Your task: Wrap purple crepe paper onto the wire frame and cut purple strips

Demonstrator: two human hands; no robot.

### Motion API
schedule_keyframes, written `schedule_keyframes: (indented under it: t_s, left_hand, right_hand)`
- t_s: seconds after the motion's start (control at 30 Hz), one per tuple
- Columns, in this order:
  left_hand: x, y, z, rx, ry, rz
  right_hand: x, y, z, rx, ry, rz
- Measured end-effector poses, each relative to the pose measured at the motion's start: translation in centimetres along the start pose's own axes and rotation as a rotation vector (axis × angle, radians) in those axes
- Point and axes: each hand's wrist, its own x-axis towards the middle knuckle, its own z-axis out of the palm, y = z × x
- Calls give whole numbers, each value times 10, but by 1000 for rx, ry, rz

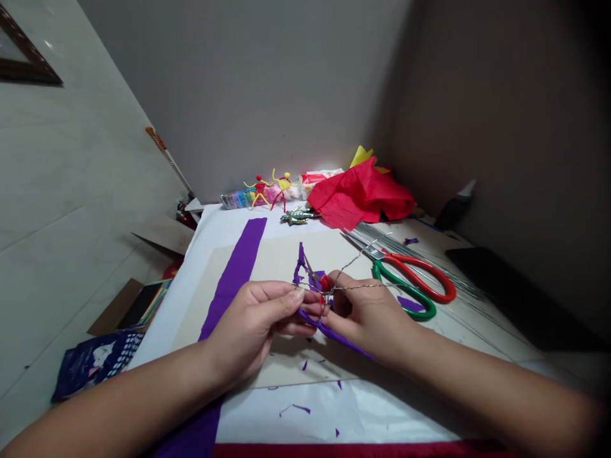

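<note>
The left hand (267, 312) and right hand (375, 312) are meeting over the middle of the counter (258, 420), both closing narrowly around a twisted wire figure (325, 284) with red wrapping on it. The left hand is pinching from the left, thumb against forefinger; the right is gripping from the right, probably so the thin wires are not turning freely. A narrow purple strip (344, 340) is running beneath the fingers toward the near right; which fingers are bearing it, I cannot tell.

A beige board (281, 375) is lying underneath, perhaps for protecting the white surface, and purple scraps (301, 408) are dotting the near side. Scissors (405, 270) are resting just beyond the right hand, handles pointing nearer, seemingly for easy reach. A broad purple band (236, 273) is stretching along the left, apparently for staying flat. Red paper (365, 194) is sitting crumpled at the far right, likely for leaving working room.
</note>
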Motion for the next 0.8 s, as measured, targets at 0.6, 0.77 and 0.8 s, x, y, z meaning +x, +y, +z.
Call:
schedule_keyframes:
  t_s: [0.6,0.77,0.8]
  left_hand:
    - [-1,3,0,-35,-11,-28]
    - [-2,9,-3,-52,32,0]
    - [-1,9,-4,-60,37,8]
  right_hand:
    - [5,12,4,170,60,-67]
    - [11,23,-13,-160,127,-157]
    - [11,26,-15,-242,148,-170]
